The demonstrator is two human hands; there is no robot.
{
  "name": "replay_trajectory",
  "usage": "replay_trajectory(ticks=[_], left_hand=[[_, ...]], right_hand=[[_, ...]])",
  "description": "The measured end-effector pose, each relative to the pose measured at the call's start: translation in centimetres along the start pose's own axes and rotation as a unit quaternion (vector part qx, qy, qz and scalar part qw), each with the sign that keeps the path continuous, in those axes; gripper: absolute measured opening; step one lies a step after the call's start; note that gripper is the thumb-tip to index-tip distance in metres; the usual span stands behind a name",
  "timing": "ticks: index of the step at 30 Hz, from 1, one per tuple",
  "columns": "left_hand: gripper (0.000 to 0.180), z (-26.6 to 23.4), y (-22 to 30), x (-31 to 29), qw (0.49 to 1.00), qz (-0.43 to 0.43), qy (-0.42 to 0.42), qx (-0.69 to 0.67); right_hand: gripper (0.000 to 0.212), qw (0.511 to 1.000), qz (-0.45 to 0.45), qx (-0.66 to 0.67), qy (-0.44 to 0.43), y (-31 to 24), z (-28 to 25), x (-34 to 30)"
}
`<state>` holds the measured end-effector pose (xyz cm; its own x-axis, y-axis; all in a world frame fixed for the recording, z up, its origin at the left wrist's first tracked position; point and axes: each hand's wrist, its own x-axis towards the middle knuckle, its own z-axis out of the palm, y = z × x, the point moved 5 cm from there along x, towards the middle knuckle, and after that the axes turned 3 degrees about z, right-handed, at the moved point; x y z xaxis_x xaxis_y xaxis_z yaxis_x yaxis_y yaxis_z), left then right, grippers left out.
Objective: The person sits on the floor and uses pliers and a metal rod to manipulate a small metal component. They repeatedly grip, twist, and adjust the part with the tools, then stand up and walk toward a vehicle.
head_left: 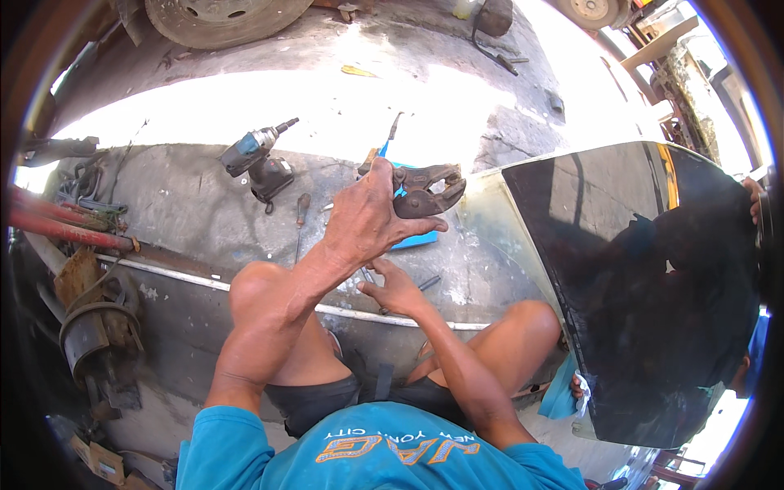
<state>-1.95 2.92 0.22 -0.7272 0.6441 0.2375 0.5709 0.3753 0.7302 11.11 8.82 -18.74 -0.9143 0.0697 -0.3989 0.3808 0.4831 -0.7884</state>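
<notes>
Pliers [432, 196] sat above concrete floor [184, 196], fingers of left hand [363, 211] clamped on them, couldn't tell for right hand [398, 291]; control likely needed firm grip, skin clear of gaping jaws.

Vehicle repair workshop; large wheel [220, 31]; cordless driver [265, 167], screwdriver [303, 209], pliers [419, 202]; worn concrete floor [175, 200].

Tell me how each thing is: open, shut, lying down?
Dark metal pliers: jaws open, in the left hand.
Right hand: hold unclear.
Blue-black cordless drill: lying down.
Brown-handled metal screwdriver: lying flat.
Large dark shiny panel: another person's hand at its edge.
</notes>
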Motion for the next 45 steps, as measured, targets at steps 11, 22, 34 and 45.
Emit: replay_trajectory(ticks=[11, 22, 34, 45], left_hand=[[0.097, 2.0, 0.3, -0.4, 0.926, -0.061, -0.061, -0.368], [0.061, 2.4, 1.2, 1.2, 0.703, -0.120, -0.037, -0.700], [0.053, 4.7, -0.3, 1.1, 0.628, -0.167, -0.058, -0.758], [0.050, 5.5, -1.0, 1.2, 0.587, -0.150, -0.057, -0.793]], right_hand=[[0.051, 0.910, -0.021, 0.414, -0.012, -10.0, -9.1, -6.7], [0.029, 0.927, 0.022, 0.373, -0.042, -10.4, -7.8, -9.0], [0.025, 0.962, 0.028, 0.269, -0.042, -8.2, -8.5, -8.5], [0.027, 0.961, 0.052, 0.270, -0.019, -7.1, -7.9, -7.6]])
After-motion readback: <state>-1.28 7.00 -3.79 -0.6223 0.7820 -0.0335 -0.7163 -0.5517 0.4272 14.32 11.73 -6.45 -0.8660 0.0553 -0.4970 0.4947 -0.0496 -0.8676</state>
